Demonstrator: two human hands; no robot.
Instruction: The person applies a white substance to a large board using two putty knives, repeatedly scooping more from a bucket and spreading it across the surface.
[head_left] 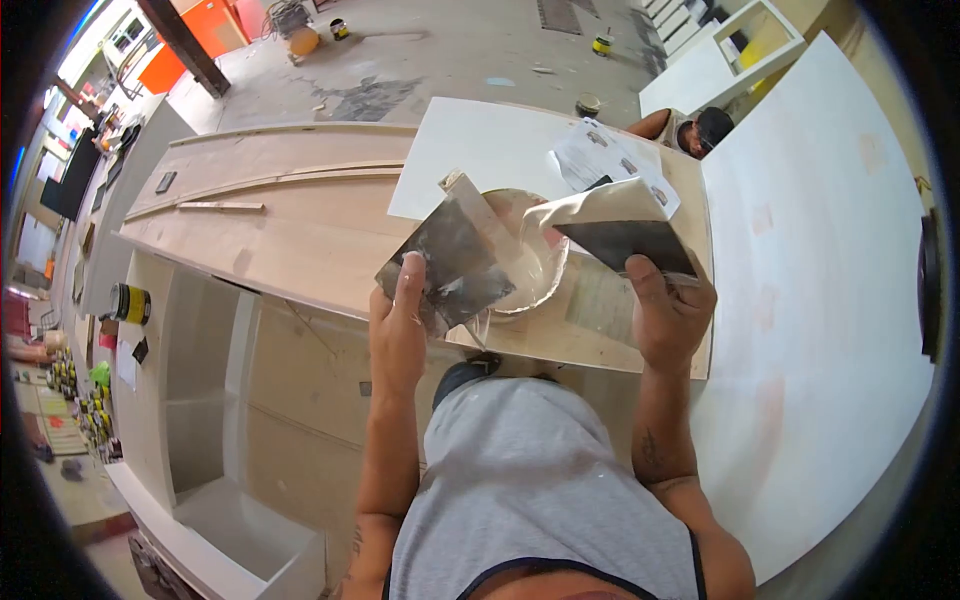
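Observation:
My left hand (400,318) grips a flat metal spreader (450,262) smeared with pale paste, held at the left side of a round tub. In my right hand (668,312) is a second dark flat spreader (628,246), tilted, with a thick layer of cream paste (600,203) along its far edge. Some of that paste hangs down over the tub (555,285), which holds more of the same paste and has a coated rim. The tub stands on the wooden worktable (610,345) between my hands. A wooden stick (456,184) leans in the tub.
A white board (440,130) and printed papers (610,160) lie behind the tub. Long wooden strips (290,178) rest on the table at left. A large white panel (820,300) stands at right. Another person in a dark cap (712,128) is beyond the table. White cabinet (205,420) at lower left.

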